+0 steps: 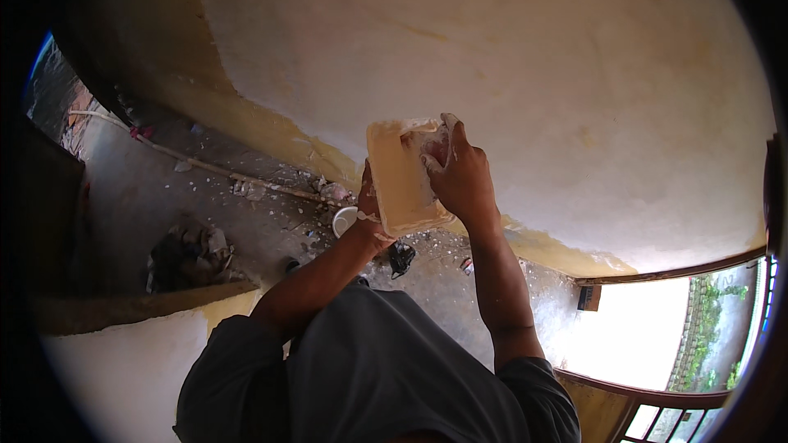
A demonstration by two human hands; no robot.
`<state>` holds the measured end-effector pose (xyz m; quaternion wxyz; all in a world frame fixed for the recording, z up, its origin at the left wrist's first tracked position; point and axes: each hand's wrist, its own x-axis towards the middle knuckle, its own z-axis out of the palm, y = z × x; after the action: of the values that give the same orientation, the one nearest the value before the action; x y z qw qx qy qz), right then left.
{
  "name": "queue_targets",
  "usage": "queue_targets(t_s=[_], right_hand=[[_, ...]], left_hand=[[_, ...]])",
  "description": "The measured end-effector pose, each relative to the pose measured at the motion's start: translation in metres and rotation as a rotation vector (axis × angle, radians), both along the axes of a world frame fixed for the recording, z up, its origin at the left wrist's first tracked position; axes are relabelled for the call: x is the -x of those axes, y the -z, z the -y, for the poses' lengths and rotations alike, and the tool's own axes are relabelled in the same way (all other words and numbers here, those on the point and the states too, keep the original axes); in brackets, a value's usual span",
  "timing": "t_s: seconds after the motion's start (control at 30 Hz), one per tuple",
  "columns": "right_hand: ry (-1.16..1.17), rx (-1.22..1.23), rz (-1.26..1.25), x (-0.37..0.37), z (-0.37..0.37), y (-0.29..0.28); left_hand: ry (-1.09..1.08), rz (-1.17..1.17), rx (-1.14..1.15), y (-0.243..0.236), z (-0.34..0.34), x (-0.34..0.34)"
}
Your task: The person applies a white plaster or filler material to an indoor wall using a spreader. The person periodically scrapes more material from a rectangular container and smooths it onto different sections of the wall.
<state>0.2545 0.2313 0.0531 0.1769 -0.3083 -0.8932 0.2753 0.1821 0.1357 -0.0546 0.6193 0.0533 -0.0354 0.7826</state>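
A cream rectangular plastic container [394, 184] is held up in front of my body, tilted. White paste is smeared on its rim and in its upper right part. My left hand [368, 201] grips the container's left side from below, with its fingers mostly hidden. My right hand [463, 166] is bent over the right side, fingers and thumb curled and coated with white paste. Whatever lies between those fingers, if anything, I cannot make out.
Ahead rises a wall [492, 57] with a pale coat over yellowish paint. A long pole [222, 171] lies on the floor near a white bucket [345, 220], a black plastic bag [401, 259] and scattered debris. A dark bundle [190, 256] sits at left; a bright doorway [628, 332] opens at right.
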Motion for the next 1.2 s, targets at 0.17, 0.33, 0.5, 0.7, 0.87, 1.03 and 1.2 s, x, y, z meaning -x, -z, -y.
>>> queue_targets(t_s=[0.17,0.33,0.5,0.7,0.87,1.03,1.2], right_hand=[[-0.046,-0.022,-0.019,-0.003,0.000,-0.006],[0.086,-0.034,0.002,-0.014,-0.014,-0.007],[-0.025,-0.011,-0.058,-0.006,0.005,0.006],[0.079,-0.018,-0.024,-0.001,0.007,-0.001],[0.098,0.095,-0.191,-0.005,0.007,-0.004],[0.174,0.233,-0.481,-0.027,-0.019,0.008],[0.162,0.456,-0.416,-0.052,-0.045,0.020]], left_hand=[[-0.053,0.040,0.028,-0.015,-0.004,0.001],[-0.041,-0.032,-0.021,-0.003,-0.009,0.003],[-0.023,-0.002,0.039,-0.009,-0.012,-0.003],[0.035,0.020,-0.011,0.000,-0.010,-0.002],[-0.011,-0.032,0.058,-0.007,-0.006,-0.001],[0.067,0.019,-0.028,-0.006,-0.014,-0.002],[-0.011,-0.044,-0.035,-0.022,-0.010,-0.004]])
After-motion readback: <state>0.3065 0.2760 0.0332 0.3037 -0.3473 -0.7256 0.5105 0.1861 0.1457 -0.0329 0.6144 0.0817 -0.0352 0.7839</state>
